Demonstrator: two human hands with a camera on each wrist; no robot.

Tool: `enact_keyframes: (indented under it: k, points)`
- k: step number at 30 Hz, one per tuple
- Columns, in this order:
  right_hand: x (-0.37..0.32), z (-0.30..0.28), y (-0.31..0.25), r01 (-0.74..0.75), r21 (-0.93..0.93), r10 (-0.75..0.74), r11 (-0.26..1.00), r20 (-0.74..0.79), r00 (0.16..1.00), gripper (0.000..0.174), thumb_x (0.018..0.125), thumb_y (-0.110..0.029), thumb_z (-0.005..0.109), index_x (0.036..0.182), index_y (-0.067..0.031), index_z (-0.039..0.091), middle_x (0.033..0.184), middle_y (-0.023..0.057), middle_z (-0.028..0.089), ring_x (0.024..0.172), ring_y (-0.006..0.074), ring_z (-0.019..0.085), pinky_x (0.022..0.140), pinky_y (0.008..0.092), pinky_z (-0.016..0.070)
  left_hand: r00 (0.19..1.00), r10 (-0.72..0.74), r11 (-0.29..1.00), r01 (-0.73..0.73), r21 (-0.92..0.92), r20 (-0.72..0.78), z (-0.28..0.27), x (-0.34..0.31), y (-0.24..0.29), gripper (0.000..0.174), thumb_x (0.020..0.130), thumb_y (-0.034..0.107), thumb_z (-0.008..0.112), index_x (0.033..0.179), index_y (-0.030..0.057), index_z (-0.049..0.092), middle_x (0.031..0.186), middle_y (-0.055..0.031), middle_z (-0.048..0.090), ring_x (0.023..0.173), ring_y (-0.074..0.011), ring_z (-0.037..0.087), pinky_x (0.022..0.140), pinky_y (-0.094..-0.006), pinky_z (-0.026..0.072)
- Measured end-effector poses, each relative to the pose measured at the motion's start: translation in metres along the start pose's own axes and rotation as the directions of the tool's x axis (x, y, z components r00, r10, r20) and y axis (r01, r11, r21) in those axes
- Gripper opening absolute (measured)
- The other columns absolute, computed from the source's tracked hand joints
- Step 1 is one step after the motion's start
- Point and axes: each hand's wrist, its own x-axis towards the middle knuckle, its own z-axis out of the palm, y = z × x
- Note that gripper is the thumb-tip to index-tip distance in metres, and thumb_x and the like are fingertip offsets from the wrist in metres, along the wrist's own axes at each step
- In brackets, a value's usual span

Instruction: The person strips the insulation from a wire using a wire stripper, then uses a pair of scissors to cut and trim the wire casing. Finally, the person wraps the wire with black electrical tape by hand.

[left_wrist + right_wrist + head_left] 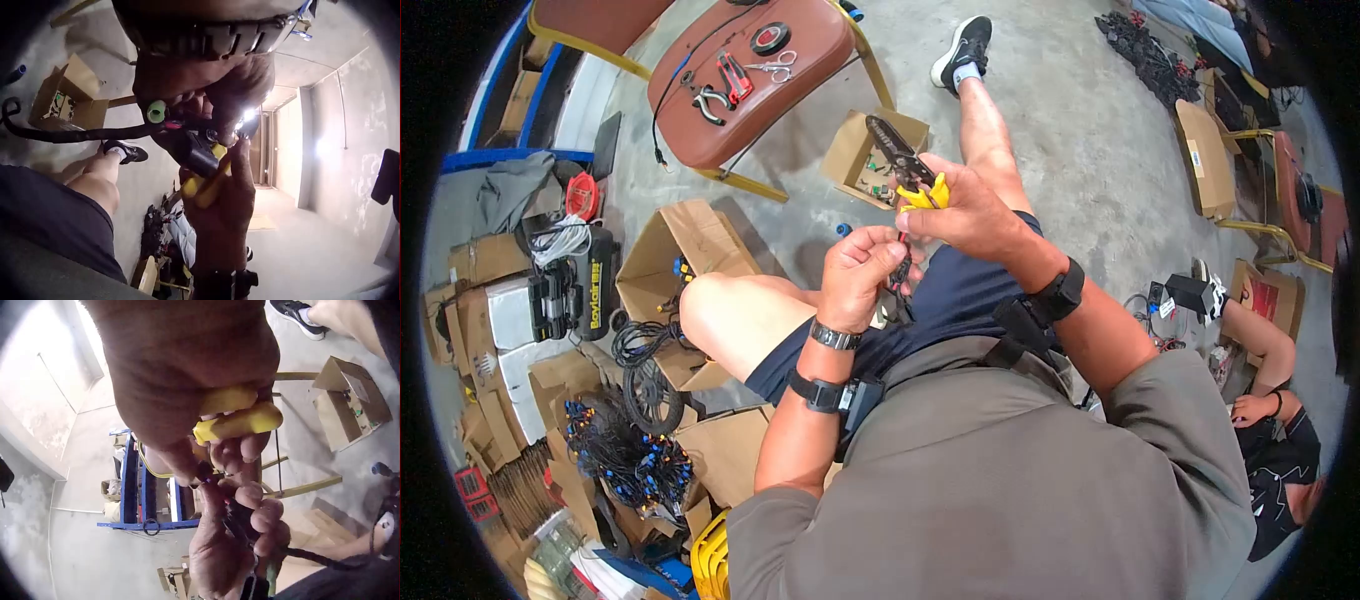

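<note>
Far left: blue shelf frame (518, 156), with a black tool case (602, 285) on the floor below. Bundle of wires (635, 455) with blue ends sits among cardboard nearer the bottom. Coiled black cord (648, 395) just above it, near the lower left corner of a big open box (712, 235).

Chair seat (765, 108), upper left: small pliers (711, 95) toward the left edge, red cutter (738, 80) right of them, tape roll (770, 39) nearest the upper right corner, scissors (776, 68) just below the tape.

Center: left hand (862, 265) pinches the black cable (81, 134), red bit showing at the fingertips. Green round piece (156, 112) beside those fingers; can't tell what it is. Right hand (972, 208) grips the yellow-handled pliers (912, 168), head up. Hands are close together over the lap, cable end between them. Can't tell if the pliers bite the wire.

Small carton (845, 148) on the floor past the hands, green bits inside.

Right: dark heap (1150, 62) on the floor, another seated person (1280, 450) by the lower right.
</note>
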Motion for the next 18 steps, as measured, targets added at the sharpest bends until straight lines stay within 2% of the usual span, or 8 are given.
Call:
enact_keyframes:
  k: [2,5,9,10,12,15,16,18]
  points:
    - [0.0,0.001,0.009,0.035,0.011,-0.035,0.999,-0.041,0.999,0.037,0.086,0.001,0.067,0.12,-0.003,0.053,0.092,0.0016,0.062,0.081,0.0079,0.06,0.068,0.023,0.0498,0.999,-0.015,1.0,0.016,-0.009,0.037,0.003,-0.003,0.001,0.026,0.093,0.017,0.066,0.113,-0.0003,0.062,0.094,-0.0151,0.07,0.069,-0.0167,0.065,0.06,-0.0266,0.0517]
    - [0.003,0.002,0.015,0.109,-0.048,-0.113,0.993,-0.101,0.988,0.036,0.086,0.002,0.067,0.118,-0.0037,0.054,0.09,0.0004,0.06,0.079,0.0067,0.058,0.066,0.0214,0.0484,0.999,-0.04,0.999,0.04,-0.004,0.036,-0.003,-0.005,-0.006,0.027,0.093,0.016,0.066,0.114,-0.0011,0.065,0.092,-0.0107,0.071,0.066,-0.013,0.063,0.06,-0.0243,0.0508]
    - [0.001,0.005,0.011,0.063,-0.175,-0.086,0.983,-0.127,0.988,0.035,0.084,0.001,0.069,0.116,-0.0035,0.055,0.09,0.0,0.059,0.079,0.0076,0.056,0.067,0.0232,0.0478,0.994,0.018,0.988,0.0,0.157,-0.11,0.004,-0.009,-0.008,0.014,0.087,0.009,0.073,0.092,0.0008,0.063,0.076,-0.0021,0.066,0.063,-0.009,0.059,0.055,-0.0246,0.0476]
    - [0.004,0.005,0.013,0.084,-0.229,-0.117,0.97,-0.131,0.985,0.035,0.084,-0.001,0.07,0.115,-0.0032,0.055,0.09,0.0,0.058,0.08,0.0081,0.055,0.068,0.0241,0.0477,0.982,0.117,0.931,-0.056,0.361,-0.149,0.006,-0.008,-0.009,0.014,0.086,0.008,0.074,0.09,0.0011,0.062,0.073,-0.0008,0.064,0.062,-0.0081,0.058,0.054,-0.0243,0.0468]
    - [0.008,0.004,0.018,0.118,-0.333,-0.172,0.936,-0.138,0.975,0.034,0.084,-0.003,0.071,0.114,-0.0026,0.055,0.091,0.0002,0.058,0.082,0.0093,0.055,0.07,0.0259,0.0476,0.935,0.317,0.691,-0.113,0.714,-0.159,0.01,-0.008,-0.014,0.016,0.084,0.005,0.075,0.084,0.0017,0.059,0.067,0.0019,0.06,0.061,-0.0062,0.056,0.052,-0.0239,0.045]
    - [0.016,0.005,0.019,0.041,-0.336,-0.108,0.941,-0.184,0.977,0.035,0.083,-0.006,0.073,0.113,-0.0011,0.056,0.09,0.0002,0.057,0.086,0.0109,0.054,0.074,0.0282,0.0474,0.911,0.362,0.721,-0.139,0.679,-0.197,0.006,-0.001,-0.018,0.017,0.083,0.006,0.075,0.083,0.001,0.059,0.064,0.002,0.056,0.06,-0.0046,0.054,0.052,-0.0234,0.0441]
    - [0.019,0.005,0.018,0.116,-0.34,-0.19,0.933,-0.192,0.963,0.035,0.084,-0.007,0.073,0.113,-0.0005,0.055,0.089,0.0001,0.057,0.081,0.0095,0.054,0.069,0.0264,0.0469,0.922,0.288,0.848,-0.119,0.517,-0.259,0.011,-0.002,-0.014,0.015,0.086,0.008,0.073,0.091,0.0004,0.062,0.072,-0.0016,0.063,0.062,-0.0059,0.055,0.054,-0.0232,0.0458]
    - [0.018,0.003,0.012,0.101,-0.253,-0.151,0.962,-0.183,0.971,0.036,0.084,-0.007,0.073,0.114,-0.0006,0.054,0.088,0.0002,0.057,0.078,0.0082,0.053,0.065,0.0249,0.046,0.961,0.176,0.959,-0.118,0.256,-0.216,0.011,-0.002,-0.01,0.015,0.089,0.009,0.069,0.1,0.0005,0.062,0.083,-0.0057,0.068,0.064,-0.0072,0.058,0.057,-0.0232,0.0472]
